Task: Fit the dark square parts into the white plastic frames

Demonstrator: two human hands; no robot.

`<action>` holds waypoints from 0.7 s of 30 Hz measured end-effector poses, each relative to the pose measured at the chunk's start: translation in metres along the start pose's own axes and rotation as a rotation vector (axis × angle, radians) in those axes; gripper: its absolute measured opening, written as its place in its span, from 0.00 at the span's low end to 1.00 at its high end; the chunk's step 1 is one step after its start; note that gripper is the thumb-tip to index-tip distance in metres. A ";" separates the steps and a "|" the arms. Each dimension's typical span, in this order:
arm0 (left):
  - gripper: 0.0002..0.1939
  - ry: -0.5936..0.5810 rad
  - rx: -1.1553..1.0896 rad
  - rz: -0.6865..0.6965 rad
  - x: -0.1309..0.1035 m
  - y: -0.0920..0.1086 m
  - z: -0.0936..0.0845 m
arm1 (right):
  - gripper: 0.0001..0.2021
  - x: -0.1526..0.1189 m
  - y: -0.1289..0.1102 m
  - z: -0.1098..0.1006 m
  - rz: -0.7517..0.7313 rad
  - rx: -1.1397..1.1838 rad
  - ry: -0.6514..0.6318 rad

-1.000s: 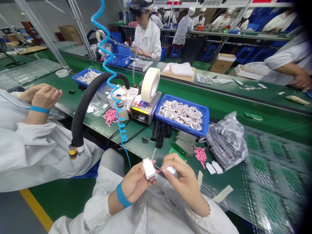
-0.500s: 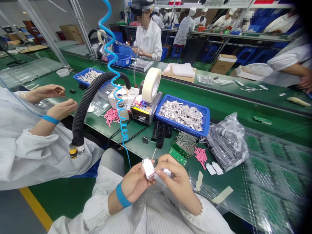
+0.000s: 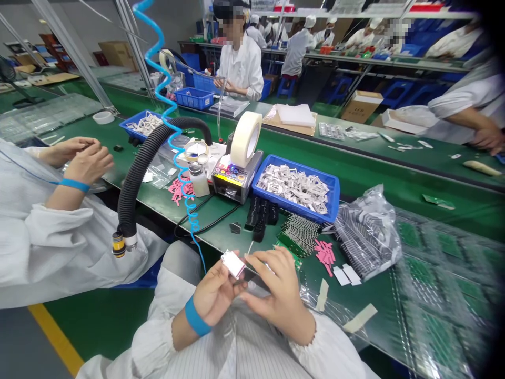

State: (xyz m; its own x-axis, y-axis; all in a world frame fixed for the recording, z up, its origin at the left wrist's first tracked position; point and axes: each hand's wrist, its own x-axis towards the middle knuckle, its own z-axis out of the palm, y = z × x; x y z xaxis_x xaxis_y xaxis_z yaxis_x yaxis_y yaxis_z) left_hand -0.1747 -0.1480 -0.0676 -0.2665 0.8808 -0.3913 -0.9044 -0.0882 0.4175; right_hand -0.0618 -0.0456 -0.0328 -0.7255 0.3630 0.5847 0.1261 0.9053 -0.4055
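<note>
My left hand pinches a small white rectangular frame piece with a pink edge, held above my lap at the bench's front edge. Just right of it, my right hand is open, thumb and fingers apart, with nothing visible between them. Beyond my right hand lie a green circuit board, partly covered by the fingers, and a stack of narrow green boards. Pink strips and white rectangular pieces rest to the right. A blue tray full of similar white frames stands behind.
A tape dispenser carries a large tape roll. A black ribbed hose and a coiled blue air line hang to the left. A plastic bag sits at right. A co-worker's sleeve is close on my left.
My right hand has let go of the piece's pink edge and spread its fingers. My left hand has shifted slightly left and up with the white frame piece. The blue air line has swung left.
</note>
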 end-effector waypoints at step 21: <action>0.18 -0.310 1.556 0.733 -0.013 0.064 -0.042 | 0.06 0.043 -0.014 0.034 0.366 0.543 -0.432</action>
State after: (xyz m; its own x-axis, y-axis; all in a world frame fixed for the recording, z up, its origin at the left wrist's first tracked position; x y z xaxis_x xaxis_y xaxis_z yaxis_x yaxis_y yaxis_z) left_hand -0.2431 -0.1845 -0.0700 -0.2028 0.9314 0.3024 0.5478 -0.1480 0.8234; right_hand -0.1181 -0.0504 -0.0260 -0.9147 0.3984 0.0677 0.1401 0.4698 -0.8716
